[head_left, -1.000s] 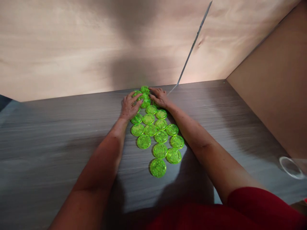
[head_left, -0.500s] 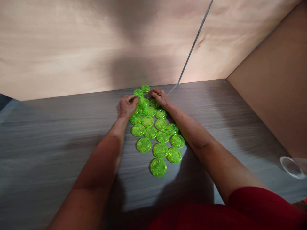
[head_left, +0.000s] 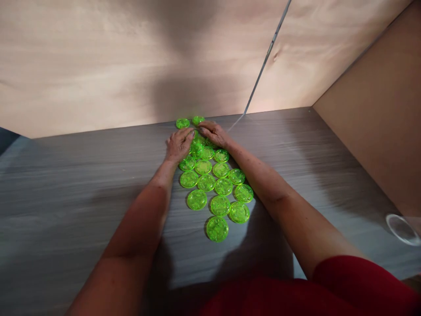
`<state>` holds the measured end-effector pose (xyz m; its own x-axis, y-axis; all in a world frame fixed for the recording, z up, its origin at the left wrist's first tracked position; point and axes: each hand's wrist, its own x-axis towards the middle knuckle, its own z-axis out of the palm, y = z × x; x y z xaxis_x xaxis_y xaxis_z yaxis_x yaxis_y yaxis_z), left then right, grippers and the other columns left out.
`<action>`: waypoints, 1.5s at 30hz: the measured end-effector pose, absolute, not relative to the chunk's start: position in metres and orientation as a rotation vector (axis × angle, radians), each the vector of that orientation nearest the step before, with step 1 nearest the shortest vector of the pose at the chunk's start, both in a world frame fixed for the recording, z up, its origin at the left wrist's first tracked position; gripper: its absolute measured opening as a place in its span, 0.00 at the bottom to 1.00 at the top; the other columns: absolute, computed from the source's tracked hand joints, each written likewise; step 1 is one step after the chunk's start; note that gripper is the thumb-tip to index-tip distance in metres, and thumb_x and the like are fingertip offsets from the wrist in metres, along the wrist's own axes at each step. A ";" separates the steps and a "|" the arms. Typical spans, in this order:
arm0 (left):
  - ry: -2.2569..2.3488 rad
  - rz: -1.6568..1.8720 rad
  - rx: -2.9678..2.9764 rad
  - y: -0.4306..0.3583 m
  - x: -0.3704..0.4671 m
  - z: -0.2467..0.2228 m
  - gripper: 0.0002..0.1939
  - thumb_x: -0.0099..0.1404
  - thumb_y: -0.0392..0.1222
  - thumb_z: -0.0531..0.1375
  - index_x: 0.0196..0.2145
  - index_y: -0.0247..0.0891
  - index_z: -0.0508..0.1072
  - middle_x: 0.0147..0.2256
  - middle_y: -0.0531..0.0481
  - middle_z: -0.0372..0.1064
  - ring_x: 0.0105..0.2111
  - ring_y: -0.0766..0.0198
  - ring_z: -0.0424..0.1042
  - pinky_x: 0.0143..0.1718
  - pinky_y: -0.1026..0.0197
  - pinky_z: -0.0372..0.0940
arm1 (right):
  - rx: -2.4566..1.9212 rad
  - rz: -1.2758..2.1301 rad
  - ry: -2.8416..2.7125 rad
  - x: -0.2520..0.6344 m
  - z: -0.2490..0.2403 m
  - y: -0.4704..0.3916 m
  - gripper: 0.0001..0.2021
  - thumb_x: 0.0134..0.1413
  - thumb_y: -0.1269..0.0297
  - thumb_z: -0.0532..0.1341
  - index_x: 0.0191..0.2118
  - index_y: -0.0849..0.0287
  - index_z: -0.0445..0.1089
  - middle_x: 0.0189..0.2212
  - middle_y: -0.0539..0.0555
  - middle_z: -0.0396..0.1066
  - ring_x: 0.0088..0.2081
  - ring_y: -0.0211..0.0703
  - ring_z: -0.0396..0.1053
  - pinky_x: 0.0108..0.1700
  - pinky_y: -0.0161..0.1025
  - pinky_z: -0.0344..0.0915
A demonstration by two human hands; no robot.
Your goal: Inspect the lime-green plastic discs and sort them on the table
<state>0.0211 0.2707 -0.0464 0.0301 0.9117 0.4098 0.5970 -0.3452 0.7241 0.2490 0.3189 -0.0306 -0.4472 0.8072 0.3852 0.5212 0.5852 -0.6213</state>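
Note:
Several round, see-through lime-green discs with speckles lie in a loose patch on the grey wood-grain tabletop (head_left: pixel 98 175). At the patch's far left edge is my left hand (head_left: pixel 178 145), fingers stretched forward over the discs and thumb toward the middle. Opposite it, my right hand (head_left: pixel 214 134) reaches in with its fingers extended just below a far disc (head_left: pixel 198 120). Some discs between the hands seem to overlap, as at the green disc (head_left: pixel 197 150); the fingers partly hide them. Another disc (head_left: pixel 182 123) sits beyond my left fingertips. Closest to me is a single disc (head_left: pixel 217 228).
A pale wooden panel (head_left: pixel 98 66) rises behind the tabletop, with a grey seam (head_left: pixel 266 57) slanting down it. A brown side panel (head_left: pixel 378 101) stands on the right. A clear round-rimmed container (head_left: pixel 402 229) lies at the right edge.
One far disc has shifted left and slightly away from me. My left hand has turned inward and its fingers have straightened. My right hand has moved a little left.

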 end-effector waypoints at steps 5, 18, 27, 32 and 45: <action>1.443 1.320 1.832 0.272 0.016 -0.044 0.18 0.66 0.46 0.68 0.52 0.43 0.89 0.50 0.44 0.86 0.54 0.47 0.83 0.65 0.47 0.75 | -1.003 0.827 -1.804 0.256 -0.029 0.305 0.31 0.61 0.29 0.66 0.41 0.57 0.83 0.39 0.56 0.84 0.45 0.54 0.79 0.53 0.49 0.75; 1.439 1.250 1.981 0.272 0.012 -0.041 0.31 0.53 0.32 0.64 0.54 0.46 0.88 0.54 0.43 0.82 0.60 0.43 0.79 0.69 0.43 0.73 | -0.940 0.836 -2.118 0.262 -0.023 0.305 0.26 0.67 0.38 0.69 0.27 0.53 0.84 0.63 0.59 0.83 0.73 0.68 0.69 0.80 0.67 0.56; 1.263 0.965 2.125 0.279 -0.007 -0.042 0.42 0.51 0.35 0.67 0.65 0.52 0.85 0.72 0.44 0.74 0.75 0.36 0.69 0.81 0.32 0.58 | -0.959 0.897 -2.031 0.259 -0.018 0.303 0.24 0.63 0.35 0.72 0.30 0.52 0.87 0.48 0.58 0.88 0.69 0.66 0.75 0.77 0.63 0.63; 1.294 0.990 2.137 0.279 -0.006 -0.045 0.40 0.52 0.35 0.70 0.64 0.51 0.85 0.72 0.42 0.73 0.74 0.35 0.69 0.81 0.32 0.59 | -0.931 0.958 -1.872 0.254 -0.018 0.305 0.22 0.58 0.38 0.76 0.30 0.53 0.86 0.45 0.58 0.87 0.60 0.60 0.81 0.69 0.52 0.72; 1.523 1.261 2.209 0.280 -0.002 -0.051 0.27 0.56 0.35 0.68 0.54 0.46 0.88 0.58 0.44 0.84 0.62 0.42 0.79 0.71 0.39 0.71 | -0.959 0.763 -2.108 0.256 -0.025 0.309 0.14 0.55 0.51 0.75 0.43 0.54 0.87 0.52 0.58 0.87 0.61 0.62 0.79 0.75 0.60 0.65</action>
<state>-0.0022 0.2798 -0.0506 0.1172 0.8346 0.5383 0.6849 -0.4604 0.5647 0.2558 0.3090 -0.0251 -0.4901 0.8016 0.3425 0.3969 0.5550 -0.7310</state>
